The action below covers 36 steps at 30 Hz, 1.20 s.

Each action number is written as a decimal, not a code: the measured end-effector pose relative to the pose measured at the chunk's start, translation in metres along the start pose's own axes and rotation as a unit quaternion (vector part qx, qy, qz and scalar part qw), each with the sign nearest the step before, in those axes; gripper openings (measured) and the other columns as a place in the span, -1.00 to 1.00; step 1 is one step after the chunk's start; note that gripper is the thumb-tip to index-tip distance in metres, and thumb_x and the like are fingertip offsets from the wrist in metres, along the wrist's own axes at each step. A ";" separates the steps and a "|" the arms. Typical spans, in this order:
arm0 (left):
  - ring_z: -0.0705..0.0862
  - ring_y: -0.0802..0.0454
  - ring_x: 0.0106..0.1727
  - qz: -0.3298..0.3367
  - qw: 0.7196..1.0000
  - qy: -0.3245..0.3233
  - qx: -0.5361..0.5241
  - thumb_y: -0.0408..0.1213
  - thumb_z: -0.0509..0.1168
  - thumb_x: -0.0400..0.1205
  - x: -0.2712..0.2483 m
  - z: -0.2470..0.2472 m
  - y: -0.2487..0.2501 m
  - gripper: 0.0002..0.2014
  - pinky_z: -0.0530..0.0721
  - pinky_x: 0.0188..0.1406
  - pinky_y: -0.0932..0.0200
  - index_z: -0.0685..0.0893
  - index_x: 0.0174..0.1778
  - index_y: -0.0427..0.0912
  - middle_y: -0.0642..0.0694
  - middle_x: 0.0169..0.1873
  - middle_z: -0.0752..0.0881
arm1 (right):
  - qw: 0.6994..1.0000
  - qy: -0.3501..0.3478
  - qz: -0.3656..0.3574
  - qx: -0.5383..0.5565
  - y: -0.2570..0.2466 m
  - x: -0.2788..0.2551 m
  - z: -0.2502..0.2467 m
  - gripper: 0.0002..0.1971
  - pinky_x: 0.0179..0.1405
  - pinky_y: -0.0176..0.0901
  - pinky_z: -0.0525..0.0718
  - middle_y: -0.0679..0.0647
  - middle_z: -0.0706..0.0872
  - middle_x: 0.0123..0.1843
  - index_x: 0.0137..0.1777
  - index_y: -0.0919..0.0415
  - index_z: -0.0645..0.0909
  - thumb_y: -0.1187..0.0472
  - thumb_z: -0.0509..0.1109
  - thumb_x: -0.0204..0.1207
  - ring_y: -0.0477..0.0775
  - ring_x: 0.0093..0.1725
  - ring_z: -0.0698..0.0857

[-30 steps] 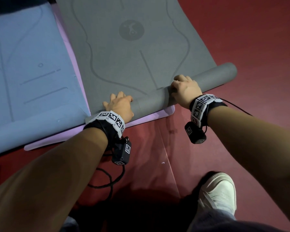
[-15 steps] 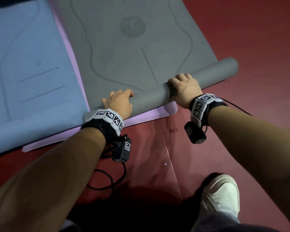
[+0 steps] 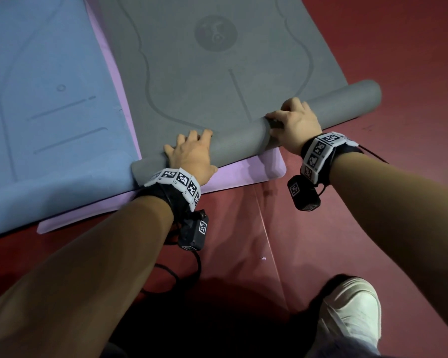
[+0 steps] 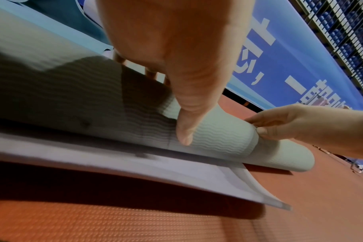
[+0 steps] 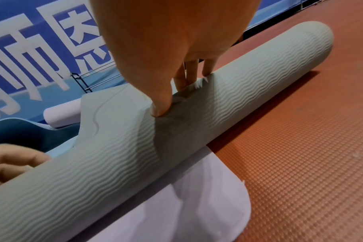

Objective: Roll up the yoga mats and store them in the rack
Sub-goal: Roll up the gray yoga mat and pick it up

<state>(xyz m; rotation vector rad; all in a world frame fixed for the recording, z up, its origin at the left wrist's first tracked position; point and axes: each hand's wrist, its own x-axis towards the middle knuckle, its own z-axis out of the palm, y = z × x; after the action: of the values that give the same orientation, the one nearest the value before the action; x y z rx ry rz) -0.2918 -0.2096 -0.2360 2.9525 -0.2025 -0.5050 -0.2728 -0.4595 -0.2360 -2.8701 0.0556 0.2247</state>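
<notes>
While a white shoe (image 3: 352, 313) stood nearest on the red floor (image 3: 373, 228), both hands worked just beyond it at the rolled near end of the grey mat (image 3: 238, 139). That roll lay across a corner of the lilac mat (image 3: 254, 169), its right end over bare floor. The left hand (image 3: 192, 153) curled over the roll, thumb pressed to its ribbed side. The right hand (image 3: 292, 125) clamped its grip on the roll too, fingers apparently tucked behind it, though the far side was hidden. Farther off, the grey mat's unrolled part lay flat, beside the blue mat (image 3: 49, 99)
</notes>
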 end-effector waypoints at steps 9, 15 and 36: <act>0.36 -0.12 0.40 -0.020 0.999 -0.036 -0.026 0.08 0.58 0.41 0.021 -0.016 -0.007 -0.25 0.35 0.31 -0.24 0.48 0.53 0.27 0.02 0.33 0.45 | 0.998 0.052 -0.026 -0.039 -0.009 0.013 0.004 -0.74 0.19 0.11 0.48 0.26 0.67 0.17 0.18 0.19 0.68 0.14 0.33 0.55 0.38 0.21 0.57; 0.43 -0.15 0.45 -0.047 0.996 -0.015 -0.070 -0.07 0.57 0.48 0.027 -0.018 -0.006 -0.37 0.32 0.37 -0.30 0.45 0.43 0.10 0.00 0.37 0.55 | 0.992 0.075 -0.044 -0.087 -0.021 0.009 0.008 -0.64 0.05 0.10 0.48 0.21 0.62 0.13 0.12 0.17 0.72 0.17 0.21 0.40 0.36 0.11 0.56; 0.42 -0.17 0.47 -0.025 0.997 0.058 -0.035 -0.05 0.32 0.54 0.031 -0.008 -0.010 -0.38 0.25 0.45 -0.34 0.36 0.56 0.07 -0.04 0.42 0.54 | 0.979 -0.067 -0.061 -0.185 -0.024 0.049 0.019 0.08 0.68 0.24 -0.10 0.21 0.18 0.67 0.70 -0.02 0.04 0.17 0.61 0.25 0.26 0.69 0.06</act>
<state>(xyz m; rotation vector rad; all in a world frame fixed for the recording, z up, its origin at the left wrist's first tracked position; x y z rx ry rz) -0.2586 -0.2039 -0.2402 2.9142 -0.0953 -0.3377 -0.2263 -0.4321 -0.2556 -3.2017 -0.2095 0.4449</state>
